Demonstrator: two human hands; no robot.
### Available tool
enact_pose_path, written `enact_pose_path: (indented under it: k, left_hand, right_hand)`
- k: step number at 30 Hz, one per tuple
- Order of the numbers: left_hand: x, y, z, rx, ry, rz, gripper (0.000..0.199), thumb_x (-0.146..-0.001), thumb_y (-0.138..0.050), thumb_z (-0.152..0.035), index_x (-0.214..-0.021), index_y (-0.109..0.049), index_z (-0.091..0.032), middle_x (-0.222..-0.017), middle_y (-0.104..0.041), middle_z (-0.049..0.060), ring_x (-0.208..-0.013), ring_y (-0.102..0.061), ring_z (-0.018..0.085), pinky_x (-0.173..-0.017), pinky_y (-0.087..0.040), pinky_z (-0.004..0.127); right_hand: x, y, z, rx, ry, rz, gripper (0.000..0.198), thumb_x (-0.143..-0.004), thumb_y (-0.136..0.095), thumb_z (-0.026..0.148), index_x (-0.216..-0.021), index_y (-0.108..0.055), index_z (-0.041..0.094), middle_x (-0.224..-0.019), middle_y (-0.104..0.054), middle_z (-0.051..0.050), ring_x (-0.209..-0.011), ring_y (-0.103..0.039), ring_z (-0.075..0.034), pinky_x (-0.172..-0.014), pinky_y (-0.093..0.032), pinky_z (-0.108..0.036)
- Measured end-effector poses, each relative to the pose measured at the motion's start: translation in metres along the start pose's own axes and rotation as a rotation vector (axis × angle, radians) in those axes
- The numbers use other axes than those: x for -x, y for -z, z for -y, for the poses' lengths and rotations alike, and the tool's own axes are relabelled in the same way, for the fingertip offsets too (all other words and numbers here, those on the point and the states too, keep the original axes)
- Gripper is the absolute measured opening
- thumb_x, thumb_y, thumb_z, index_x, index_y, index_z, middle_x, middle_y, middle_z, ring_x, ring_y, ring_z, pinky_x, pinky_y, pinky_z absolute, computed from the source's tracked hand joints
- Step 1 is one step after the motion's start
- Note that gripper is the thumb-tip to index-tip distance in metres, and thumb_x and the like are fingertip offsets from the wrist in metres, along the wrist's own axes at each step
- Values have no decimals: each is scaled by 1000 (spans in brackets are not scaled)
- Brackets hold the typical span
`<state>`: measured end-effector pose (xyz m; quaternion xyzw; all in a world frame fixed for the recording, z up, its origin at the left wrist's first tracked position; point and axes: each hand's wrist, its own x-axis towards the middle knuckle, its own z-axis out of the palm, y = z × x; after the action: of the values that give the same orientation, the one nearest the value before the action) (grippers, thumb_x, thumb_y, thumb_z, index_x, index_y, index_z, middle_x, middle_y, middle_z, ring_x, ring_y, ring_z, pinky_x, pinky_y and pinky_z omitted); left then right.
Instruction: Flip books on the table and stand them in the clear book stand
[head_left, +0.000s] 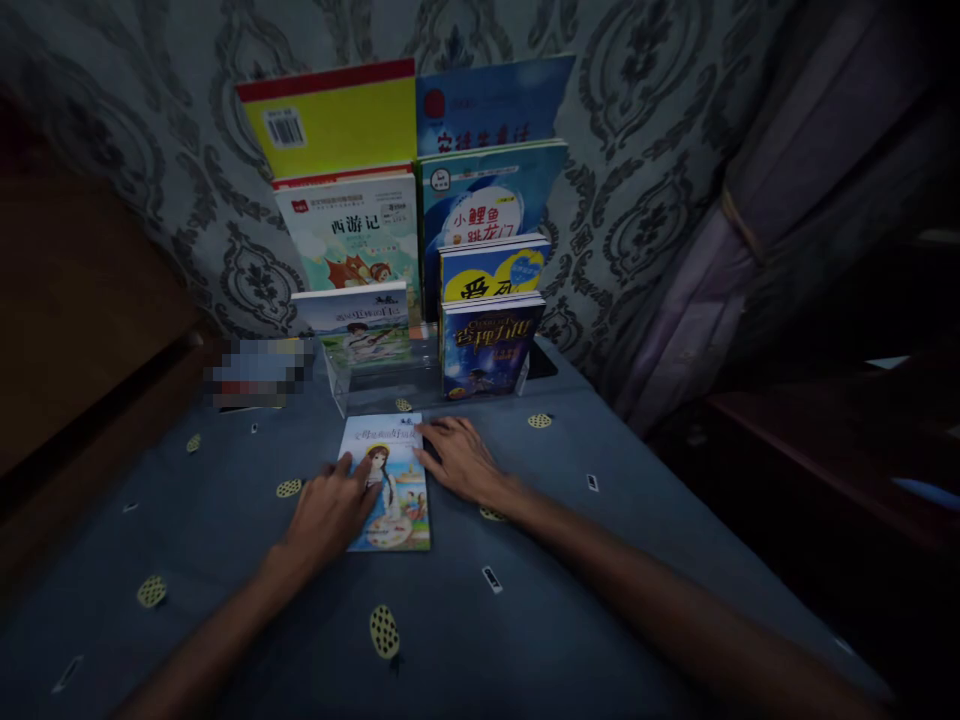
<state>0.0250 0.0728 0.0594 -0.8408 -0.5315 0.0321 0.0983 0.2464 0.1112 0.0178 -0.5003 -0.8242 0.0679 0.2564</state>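
Observation:
A thin paperback book (390, 520) with a drawn long-haired girl on its cover lies flat on the blue cloth, front cover up. My left hand (330, 510) rests over its left side, fingers apart and fingertips on the cover. At the book's upper right edge, my right hand (461, 460) lies with fingers stretched out, touching the edge and cover corner. Just beyond stands a clear book stand (339, 385) with books upright in tiers, among them a pale landscape-covered book (360, 330) at front left and a dark blue book (487, 350) at front right.
Behind those are a light green book (352, 235), a yellow book (337, 120) and a teal book (491, 190). A blurred-out item (259, 375) lies left of the stand. The pineapple-print cloth (262, 650) covers the table. A tied curtain (712, 240) hangs at right, before patterned wallpaper (645, 60).

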Motion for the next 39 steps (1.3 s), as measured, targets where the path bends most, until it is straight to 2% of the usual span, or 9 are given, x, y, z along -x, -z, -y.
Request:
enact_pose_path:
  k: [5, 8, 12, 15, 19, 25, 30, 35, 39]
  left_hand:
    - [-6, 6, -8, 7, -18, 7, 43, -100, -45, -35, -140, -50, -21, -123, -63, 17, -95, -67, 32, -71, -55, 40]
    - [-8, 4, -8, 5, -37, -41, 42, -99, -47, -32, -139, -51, -22, -122, -65, 16, -102, -66, 33, -84, -53, 45]
    - [-5, -2, -13, 61, -240, -110, 35, -99, -50, -29, -132, -57, -19, -134, -60, 14, -125, -55, 31, -104, -44, 47]
    - [-2, -5, -15, 164, -412, -87, 40, -99, -51, -39, -133, -55, -20, -139, -57, 12, -132, -50, 27, -108, -42, 42]
    - [1, -7, -14, 186, -488, -70, 51, -95, -56, -47, -136, -53, -17, -139, -56, 14, -132, -49, 29, -110, -41, 45]
    - [4, -17, -17, 202, -538, -139, 34, -99, -51, -34, -127, -60, -16, -128, -64, 13, -127, -55, 27, -106, -46, 43]
    - [5, -18, -19, 188, -582, -161, 31, -101, -45, -28, -122, -63, -15, -122, -69, 12, -121, -60, 26, -99, -52, 41]
    - [4, -13, -19, 205, -559, -134, 31, -102, -42, -25, -123, -64, -16, -123, -69, 12, -121, -61, 24, -99, -52, 41]
    - [5, -14, -19, 221, -566, -165, 29, -102, -45, -27, -121, -65, -17, -121, -69, 11, -119, -61, 25, -98, -53, 40]
  right_hand:
    - [-28, -8, -19, 17, -25, 31, 32, -93, -57, 26, -123, -63, 19, -125, -68, -13, -119, -56, -28, -101, -39, -45]
    - [-31, -12, -22, 1, -41, 34, 33, -94, -56, 26, -126, -62, 18, -131, -65, -13, -122, -56, -28, -102, -40, -46]
    - [-27, -15, -20, -16, -48, 22, 33, -95, -54, 23, -127, -63, 19, -136, -62, -12, -128, -52, -29, -107, -37, -49]
    - [-20, -16, -16, -47, -51, 15, 34, -94, -53, 21, -127, -63, 21, -139, -60, -11, -133, -48, -29, -109, -35, -52]
    - [-6, -13, -10, -130, -10, 30, 34, -93, -53, 18, -125, -65, 18, -139, -59, -13, -135, -45, -31, -108, -35, -55]
    - [26, -5, 6, -343, 50, -2, 31, -90, -56, 15, -114, -72, 24, -116, -71, -7, -117, -57, -25, -100, -45, -45]
    - [51, 3, 14, -499, -56, -21, 32, -93, -50, 19, -118, -70, 20, -92, -67, -6, -87, -62, -19, -82, -52, -35]
    - [57, 6, 15, -562, -110, -9, 30, -94, -51, 21, -115, -71, 22, -95, -68, -6, -85, -63, -18, -78, -52, -33]
    - [56, 6, 15, -564, -140, 2, 27, -93, -55, 24, -113, -72, 21, -92, -69, -5, -82, -63, -18, -73, -52, -30]
